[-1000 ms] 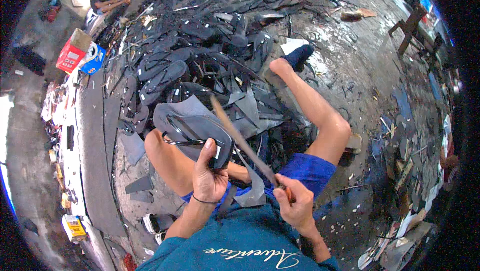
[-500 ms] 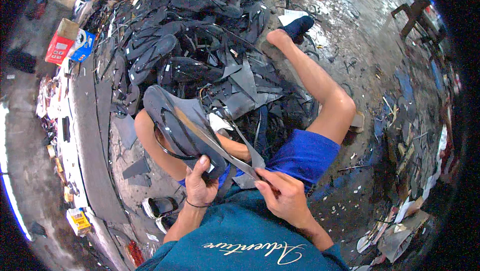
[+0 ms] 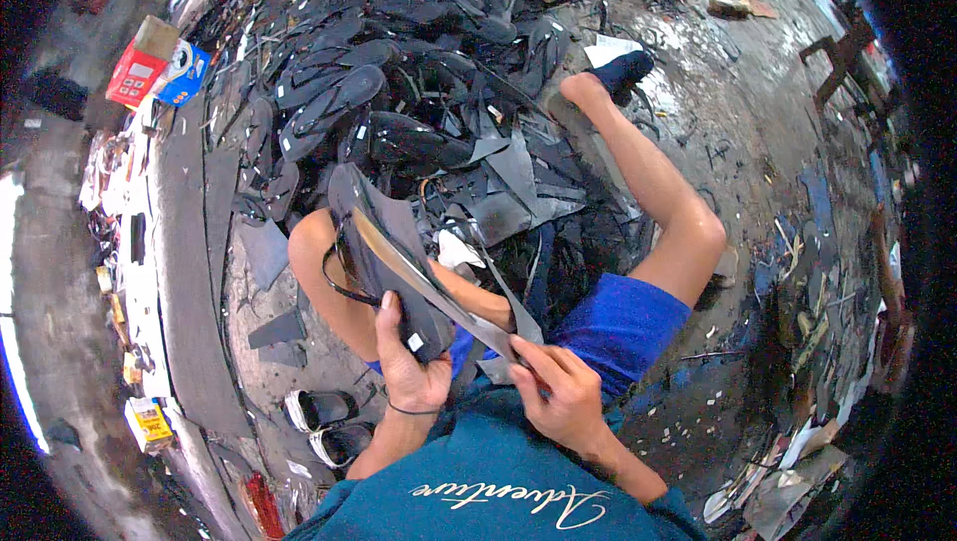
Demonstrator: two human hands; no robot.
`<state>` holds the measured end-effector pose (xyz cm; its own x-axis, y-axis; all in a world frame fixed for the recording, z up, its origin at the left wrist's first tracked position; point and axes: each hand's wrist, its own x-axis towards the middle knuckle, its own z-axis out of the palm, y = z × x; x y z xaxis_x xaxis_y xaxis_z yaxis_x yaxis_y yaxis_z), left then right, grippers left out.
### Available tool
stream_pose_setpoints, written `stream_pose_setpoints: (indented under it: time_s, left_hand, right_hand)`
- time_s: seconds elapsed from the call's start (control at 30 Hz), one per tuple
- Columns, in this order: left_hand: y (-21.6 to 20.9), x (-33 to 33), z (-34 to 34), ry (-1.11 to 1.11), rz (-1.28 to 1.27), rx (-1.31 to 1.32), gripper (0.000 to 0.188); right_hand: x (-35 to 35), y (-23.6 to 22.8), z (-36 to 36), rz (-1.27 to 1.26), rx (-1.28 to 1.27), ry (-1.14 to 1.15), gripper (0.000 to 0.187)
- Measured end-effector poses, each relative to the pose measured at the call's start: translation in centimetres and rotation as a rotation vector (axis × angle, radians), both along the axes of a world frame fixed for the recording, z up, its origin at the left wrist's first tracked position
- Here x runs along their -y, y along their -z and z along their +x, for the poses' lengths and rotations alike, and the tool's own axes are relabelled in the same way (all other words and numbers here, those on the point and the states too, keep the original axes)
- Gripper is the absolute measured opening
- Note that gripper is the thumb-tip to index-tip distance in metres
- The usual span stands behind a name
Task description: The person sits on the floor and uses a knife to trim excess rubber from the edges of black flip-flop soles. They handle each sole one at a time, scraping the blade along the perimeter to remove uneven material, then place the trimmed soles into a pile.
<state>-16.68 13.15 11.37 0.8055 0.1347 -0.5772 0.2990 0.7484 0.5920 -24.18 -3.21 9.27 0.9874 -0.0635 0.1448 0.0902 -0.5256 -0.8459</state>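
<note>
My left hand (image 3: 411,373) is closed around the heel end of a black flip-flop (image 3: 407,310), its thumb lying along the near side. The flip-flop slants up and away over my left knee, its strap on the left side. In my right hand (image 3: 560,393) is a long thin knife (image 3: 461,314), its shiny blade lying along the right edge of the sole. The fingers hide most of its handle. Offcut grey rubber (image 3: 399,221) shows beyond the blade, and a narrow grey strip (image 3: 513,294) curves near my right fingers.
A heap of black flip-flops (image 3: 339,102) and rubber scraps (image 3: 513,167) lies ahead, between and beyond my legs. Red and blue boxes (image 3: 140,67) stand far left; a small yellow box (image 3: 150,423) is nearer. A pair of dark shoes (image 3: 324,409) sits by my left arm.
The flip-flop has tilted slightly more upright, and my left thumb sits higher along its side. The knife stays against the sole's edge. The whole view has shifted a little.
</note>
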Motion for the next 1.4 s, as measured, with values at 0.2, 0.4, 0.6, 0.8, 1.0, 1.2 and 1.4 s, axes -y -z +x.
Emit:
stream_pose_setpoints:
  time_s: [0.2, 0.4, 0.6, 0.8, 1.0, 1.2, 1.4]
  left_hand:
    - [1.9, -0.5, -1.8, 0.108, 0.067, -0.023, 0.033]
    - [2.8, -1.6, -2.0, 0.079, 0.138, -0.033, 0.036]
    - [3.3, -2.7, -2.9, 0.125, 0.208, -0.113, 0.037]
    - [2.0, -2.7, -2.6, 0.170, 0.132, -0.070, 0.038]
    - [1.6, -1.7, -2.4, 0.085, 0.083, -0.072, 0.036]
    - [2.0, -2.7, -2.4, 0.022, -0.065, 0.022, 0.035]
    - [2.5, -3.5, -2.4, -0.013, -0.244, 0.077, 0.038]
  right_hand:
    - [-0.5, -0.9, 1.9, 0.040, -0.121, -0.007, 0.028]
    - [-0.3, -2.4, 3.6, 0.107, -0.220, -0.109, 0.025]
    - [1.8, -1.7, 2.3, 0.129, -0.334, -0.157, 0.026]
    - [-2.2, 2.3, 5.5, 0.203, -0.136, -0.095, 0.030]
    - [-5.5, 6.1, 9.6, 0.063, 0.076, 0.004, 0.031]
    - [-7.8, 7.0, 16.1, 0.161, 0.237, 0.057, 0.026]
    - [-8.9, 6.0, 17.9, 0.116, 0.197, 0.057, 0.028]
